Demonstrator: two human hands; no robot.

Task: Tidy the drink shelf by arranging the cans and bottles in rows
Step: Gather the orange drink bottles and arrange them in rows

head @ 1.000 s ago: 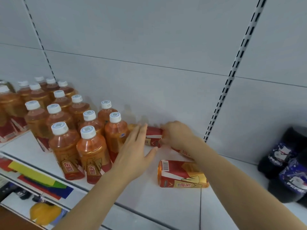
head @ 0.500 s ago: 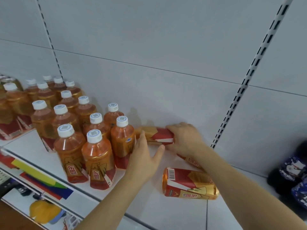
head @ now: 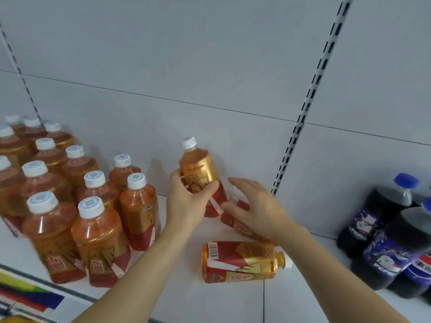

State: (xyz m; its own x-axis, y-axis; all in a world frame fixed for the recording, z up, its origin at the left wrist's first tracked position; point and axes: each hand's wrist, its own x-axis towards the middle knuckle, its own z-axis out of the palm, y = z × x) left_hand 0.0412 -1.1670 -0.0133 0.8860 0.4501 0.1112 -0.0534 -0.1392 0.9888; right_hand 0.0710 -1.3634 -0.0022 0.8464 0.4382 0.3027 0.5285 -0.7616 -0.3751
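Left hand (head: 186, 206) wrapped round the lower half of an orange tea bottle (head: 200, 176), thumb on the near side of the gold-and-red label, fingers curled behind. Bottle nearly upright, leaning a little to the left, white cap (head: 189, 143) on top, close to the grey back panel (head: 210, 66); base hidden behind the hand, so contact with the shelf (head: 233, 299) cannot be told.

Right hand (head: 258, 210) just to the right of it, fingers spread and relaxed, gripping nothing, hovering over or resting lightly on a second tea bottle (head: 240, 224) that lies on its side beneath the palm, mostly hidden. Touching or apart: cannot tell.

Nearer the front edge, a third tea bottle (head: 242, 262) lying on its side, cap toward the right, barcode toward the left, apart from both hands.

To the left, a block of the same tea bottles (head: 98, 241) standing upright in rows with white caps, running back toward the panel; the closest of them just beside the left wrist. Front row near the shelf lip, above a coloured price strip (head: 30, 297).

To the right, past a slotted upright rail (head: 303, 113), dark cola bottles (head: 396, 241) with blue labels and blue caps, standing grouped, well apart from the hands.
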